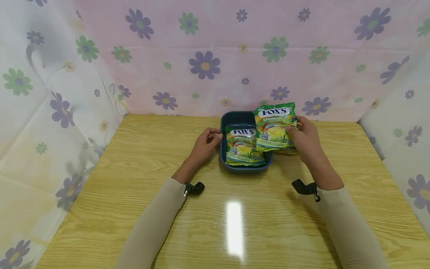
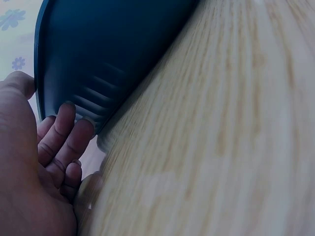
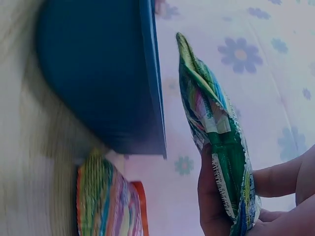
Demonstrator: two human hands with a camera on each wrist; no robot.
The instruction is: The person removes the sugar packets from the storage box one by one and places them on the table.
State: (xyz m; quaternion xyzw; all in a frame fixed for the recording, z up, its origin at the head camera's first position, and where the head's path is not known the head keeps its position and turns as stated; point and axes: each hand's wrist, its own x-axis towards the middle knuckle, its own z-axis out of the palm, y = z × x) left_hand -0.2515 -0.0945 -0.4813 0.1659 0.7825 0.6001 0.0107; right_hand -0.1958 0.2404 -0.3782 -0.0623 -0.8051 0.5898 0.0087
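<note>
A dark blue plastic bin [image 1: 246,170] stands on the table, and a green bag of Fox's Spring Tea candy [image 1: 243,151] lies inside it. My right hand [image 1: 307,140] pinches a second candy bag [image 1: 274,130], thumb on the front, above the bin's right side. In the right wrist view this held bag [image 3: 229,162] is seen edge-on, apart from the bin [image 3: 98,73]. My left hand [image 1: 206,144] is at the bin's left rim, with the thumb at the edge and curled fingers [image 2: 64,132] against the outer wall.
Another candy bag [image 3: 110,196] lies on the table beside the bin's right side, mostly hidden in the head view by the held one. The wooden table [image 1: 161,149] ends at a flowered cloth [image 1: 208,89] close behind the bin.
</note>
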